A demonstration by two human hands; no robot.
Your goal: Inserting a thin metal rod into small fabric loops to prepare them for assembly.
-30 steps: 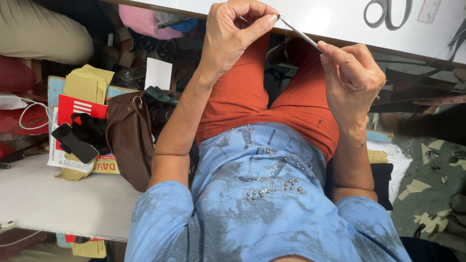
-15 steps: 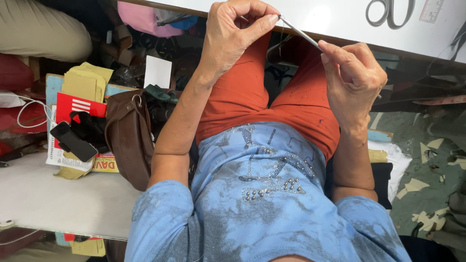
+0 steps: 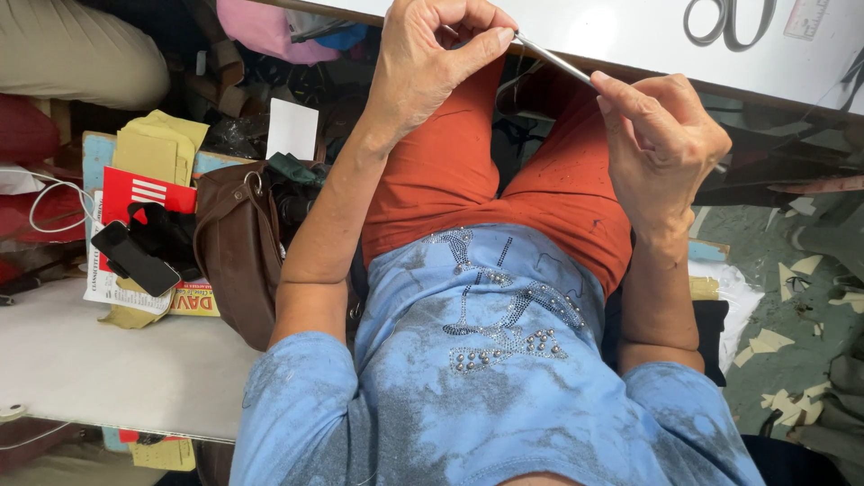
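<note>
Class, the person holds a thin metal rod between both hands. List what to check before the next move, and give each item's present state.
1. Left hand pinches one end of the thin metal rod: ok.
2. Right hand grips the other end: ok.
3. Rod apart from the white table edge: cannot tell.
4. Rod held above the lap, off the orange trousers: ok.
5. Scissors lie on the table, away from both hands: ok.

A pale bench (image 3: 108, 369) carries a brown bag (image 3: 238, 252), phone (image 3: 135, 258) and papers (image 3: 157, 148).
</note>
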